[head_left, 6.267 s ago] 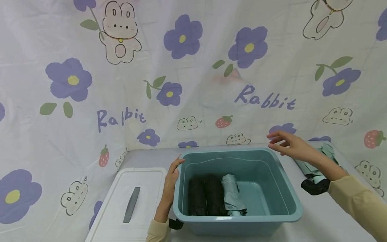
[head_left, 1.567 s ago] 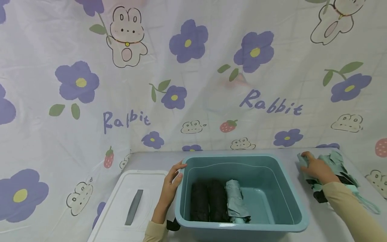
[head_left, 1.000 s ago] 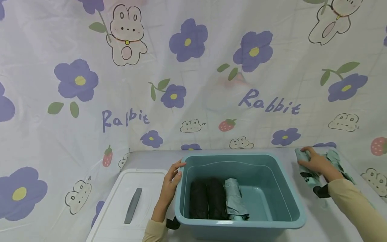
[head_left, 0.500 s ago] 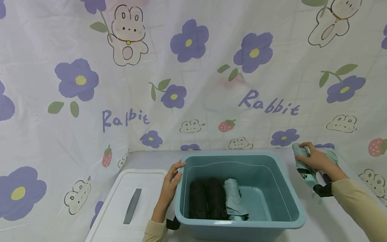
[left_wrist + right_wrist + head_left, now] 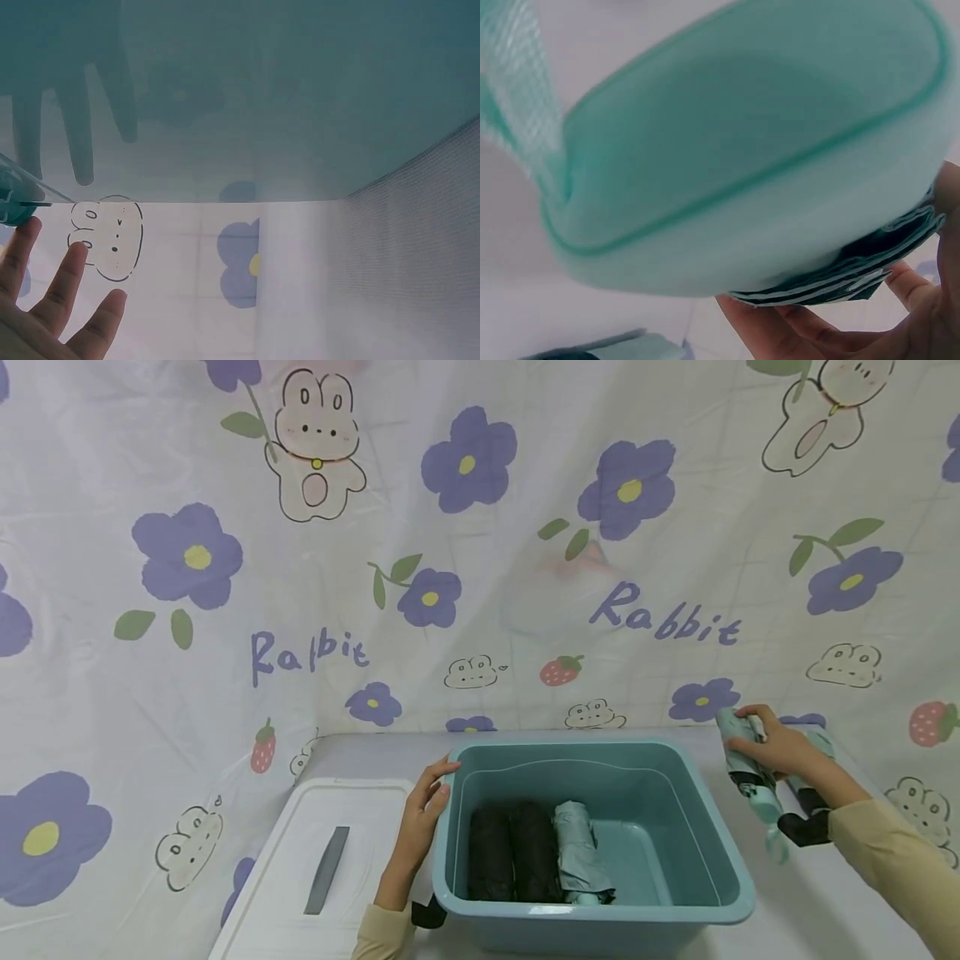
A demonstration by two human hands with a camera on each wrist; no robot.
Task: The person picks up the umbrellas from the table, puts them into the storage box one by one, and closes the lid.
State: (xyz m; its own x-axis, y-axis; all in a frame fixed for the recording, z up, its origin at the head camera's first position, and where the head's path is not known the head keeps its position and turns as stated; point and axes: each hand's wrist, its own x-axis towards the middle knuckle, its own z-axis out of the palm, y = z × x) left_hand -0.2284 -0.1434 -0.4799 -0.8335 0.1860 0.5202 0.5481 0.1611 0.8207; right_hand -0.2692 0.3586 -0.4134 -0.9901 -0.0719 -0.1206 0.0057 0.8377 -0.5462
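Observation:
My right hand [image 5: 783, 747] grips a folded pale-green umbrella [image 5: 737, 756] by its canopy, just right of the teal storage bin [image 5: 600, 912]. Its mint handle end [image 5: 742, 165], with a wrist strap [image 5: 525, 97], fills the right wrist view, and the hand's fingers curl round the folded cloth behind it. At the bin's left rim my left hand [image 5: 423, 810] rests with fingertips on the edge; the left wrist view shows those fingers [image 5: 60, 300] spread beside the bin wall. Inside the bin, two black rolled bundles [image 5: 491, 856] and a pale-green folded umbrella [image 5: 579, 852] lie side by side.
Left of the bin lies a white lid [image 5: 375, 802] with a grey handle [image 5: 327, 870]. Another pale-green umbrella [image 5: 822, 743] lies on the table behind my right hand, partly hidden. A patterned curtain [image 5: 510, 543] hangs along the table's back edge.
My right hand reached to the pale-green umbrellas at the right, took hold of one, and has lifted it and brought it left toward the bin. My left hand stays on the rim.

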